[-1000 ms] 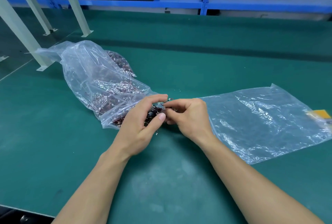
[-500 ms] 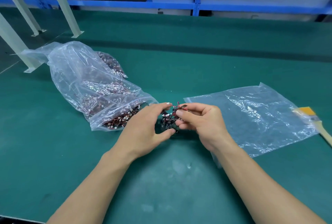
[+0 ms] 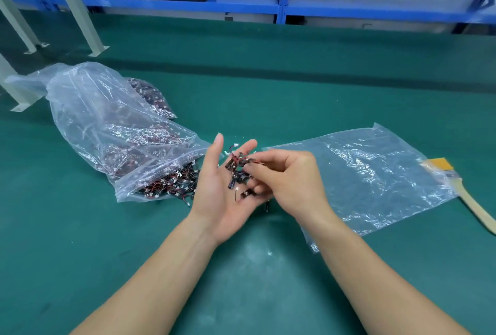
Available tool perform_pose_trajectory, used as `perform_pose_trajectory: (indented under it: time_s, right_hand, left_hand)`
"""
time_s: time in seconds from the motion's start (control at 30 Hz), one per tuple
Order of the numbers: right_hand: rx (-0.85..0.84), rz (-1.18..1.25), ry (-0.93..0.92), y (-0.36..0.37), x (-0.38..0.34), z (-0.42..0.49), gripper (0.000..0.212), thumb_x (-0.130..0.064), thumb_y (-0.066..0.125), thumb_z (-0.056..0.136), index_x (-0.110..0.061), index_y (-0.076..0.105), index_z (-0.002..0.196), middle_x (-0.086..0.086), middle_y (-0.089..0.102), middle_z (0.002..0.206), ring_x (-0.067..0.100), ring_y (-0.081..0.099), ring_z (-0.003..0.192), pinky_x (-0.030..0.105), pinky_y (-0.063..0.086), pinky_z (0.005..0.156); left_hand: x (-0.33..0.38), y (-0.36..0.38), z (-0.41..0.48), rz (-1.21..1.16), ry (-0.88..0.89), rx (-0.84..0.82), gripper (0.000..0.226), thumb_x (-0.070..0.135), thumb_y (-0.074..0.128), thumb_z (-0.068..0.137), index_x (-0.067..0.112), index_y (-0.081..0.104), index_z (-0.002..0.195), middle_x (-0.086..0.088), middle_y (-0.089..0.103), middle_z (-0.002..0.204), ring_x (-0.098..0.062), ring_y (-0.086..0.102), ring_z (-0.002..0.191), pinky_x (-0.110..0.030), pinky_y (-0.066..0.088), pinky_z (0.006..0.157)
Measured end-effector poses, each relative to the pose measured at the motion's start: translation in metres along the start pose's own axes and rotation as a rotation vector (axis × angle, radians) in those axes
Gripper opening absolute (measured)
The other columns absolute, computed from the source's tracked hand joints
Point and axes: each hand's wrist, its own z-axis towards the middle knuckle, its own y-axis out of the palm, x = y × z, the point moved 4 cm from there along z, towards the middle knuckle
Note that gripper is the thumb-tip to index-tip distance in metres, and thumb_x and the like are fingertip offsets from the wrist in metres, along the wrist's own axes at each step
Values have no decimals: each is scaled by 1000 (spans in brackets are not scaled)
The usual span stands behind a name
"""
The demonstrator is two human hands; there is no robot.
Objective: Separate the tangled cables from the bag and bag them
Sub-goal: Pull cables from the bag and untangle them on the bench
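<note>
Tangled red-black cables (image 3: 237,173) rest in the flat-spread left hand (image 3: 225,189); right hand (image 3: 288,181) pinches them.

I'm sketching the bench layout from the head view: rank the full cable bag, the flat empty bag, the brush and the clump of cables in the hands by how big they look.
1. Full cable bag and flat empty bag: similar spread, too close to rank.
2. Brush, partly cut off by the frame edge.
3. Clump of cables in the left hand.
</note>
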Motion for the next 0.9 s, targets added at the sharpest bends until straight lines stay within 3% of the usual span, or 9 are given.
perform_pose_trajectory:
  time_s: [0.07, 0.13, 0.23, 0.37, 0.5, 0.57, 0.7, 0.83, 0.9]
  right_hand:
    - [43, -334, -232, 3, -3, 0, 16, -9, 79, 84, -25, 82, 84, 0, 74, 70, 15, 68, 58, 23, 53, 59]
    - [44, -541, -415, 10, -4, 0, 13, -12, 78, 82, -20, 83, 90, -3, 76, 82, 17, 69, 74, 34, 54, 70]
    - [23, -643, -468, 24, 1, 0, 13, -16, 76, 83, -22, 83, 93, 0, 60, 91, 26, 58, 88, 40, 50, 76]
    - [7, -799, -501, 34, 4, -1, 20, -21, 77, 85, -26, 80, 105, -1, 53, 88, 28, 48, 90, 43, 48, 76]
    - [-52, -750, -483, 33, 2, -5, 44, -23, 77, 80, -23, 71, 124, -6, 61, 102, 19, 52, 96, 31, 47, 89]
    - [2, -690, -440, 21, 1, -8, 41, -24, 72, 78, -25, 68, 119, -10, 60, 102, 8, 52, 90, 18, 43, 82]
    - [-53, -926, -205, -2, 13, -6, 38, -34, 72, 84, -26, 65, 120, -13, 55, 105, 7, 51, 81, 31, 49, 83]
    - [-190, -1269, -116, 5, 24, -10, 53, -61, 60, 88, -31, 55, 132, -10, 46, 124, 19, 53, 109, 35, 49, 85]
    - [-205, -1325, -126, 12, 25, -11, 46, -61, 52, 94, -31, 56, 130, -7, 44, 123, 20, 49, 111, 35, 45, 78]
  left_hand:
    - [1, -3, 2, 59, 21, 99, 62, 62, 62, 83, 13, 63, 123, -13, 73, 110, -24, 72, 82, -37, 59, 72]
    - [4, -6, 4, 53, 40, 186, 43, 52, 63, 87, 13, 68, 105, -10, 74, 98, -19, 74, 76, -31, 59, 63]
    - [9, -11, 8, 20, 68, 306, 21, 32, 61, 96, 12, 65, 90, -7, 70, 81, -15, 71, 63, -22, 54, 52]
    - [12, -21, 16, -8, 93, 352, 23, 21, 56, 99, 12, 59, 78, -5, 64, 74, -14, 66, 60, -21, 54, 53]
    - [16, -32, 21, 113, 194, 434, 26, 22, 56, 99, 15, 58, 74, -2, 60, 63, -14, 57, 54, -25, 47, 51]
    - [24, -37, 21, 178, 258, 459, 23, 21, 55, 100, 14, 57, 78, -1, 60, 63, -13, 55, 52, -22, 43, 46]
    - [47, -49, 18, 278, 387, 548, 22, 19, 54, 100, 17, 55, 79, 0, 60, 70, -10, 52, 55, -19, 39, 47]
    - [58, -55, 12, 317, 430, 580, 21, 21, 55, 100, 17, 56, 79, 3, 63, 67, -10, 50, 56, -19, 40, 48]
    - [58, -53, 11, 331, 425, 558, 21, 21, 56, 99, 16, 57, 79, 3, 62, 68, -10, 50, 56, -19, 40, 48]
